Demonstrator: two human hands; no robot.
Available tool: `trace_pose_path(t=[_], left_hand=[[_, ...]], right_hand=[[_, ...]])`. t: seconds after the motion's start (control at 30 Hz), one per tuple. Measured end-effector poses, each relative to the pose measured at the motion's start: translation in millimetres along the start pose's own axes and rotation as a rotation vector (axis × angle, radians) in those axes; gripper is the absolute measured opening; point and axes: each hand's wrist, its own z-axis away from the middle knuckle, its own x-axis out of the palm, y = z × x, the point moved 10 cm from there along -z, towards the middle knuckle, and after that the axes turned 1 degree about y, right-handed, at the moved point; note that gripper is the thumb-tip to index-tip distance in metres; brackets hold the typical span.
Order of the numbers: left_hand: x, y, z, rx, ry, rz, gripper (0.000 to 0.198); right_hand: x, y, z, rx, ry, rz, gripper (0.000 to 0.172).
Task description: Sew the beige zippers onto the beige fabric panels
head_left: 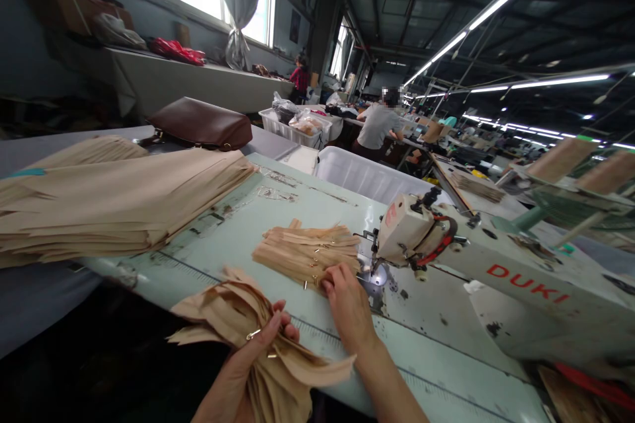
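My left hand (268,344) is closed round a bunch of tan zipper strips (238,304) with metal pulls, held at the table's front edge. Their ends fan out on both sides of the fist. On the pale green table, a flat pile of similar tan zippers (297,251) lies beside the sewing machine's needle area (374,271), several small pulls showing along it. My right hand (347,304) has its fingers bent and pinched at the near right edge of that pile; the fingertips partly hide what they grip.
A large stack of tan fabric panels (109,201) covers the table's left side, with a brown leather bag (201,124) behind. The sewing machine head (411,228) stands close on the right. Beyond the table is a white plastic bin (367,172); a person (377,125) sits further back.
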Motion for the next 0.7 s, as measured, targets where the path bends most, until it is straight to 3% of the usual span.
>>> trace_pose_path(t=[0.1,0.2,0.33,0.57,0.7], left_hand=[[3.8,-10.4,2.1,-0.071,-0.035,-0.004,0.017],[3.3,-14.3,9.0,-0.152,0.010,0.000,0.009],[12.9,-10.4,16.9,-0.177,-0.034,-0.106,0.018],[11.5,-12.2,13.9,-0.181,-0.075,-0.143,0.025],[8.2,-12.8,11.7,-0.167,-0.051,-0.129,0.024]], right_hand=[[-0.1,-3.5,0.7,-0.014,-0.007,0.018,0.014],[-12.6,-11.4,5.4,-0.061,0.025,0.001,0.014],[-27.4,-18.6,12.9,-0.159,0.072,-0.121,0.018],[-8.6,-18.3,20.3,-0.184,-0.070,-0.165,0.024],[-24.7,-24.8,24.9,-0.237,0.048,-0.144,0.020]])
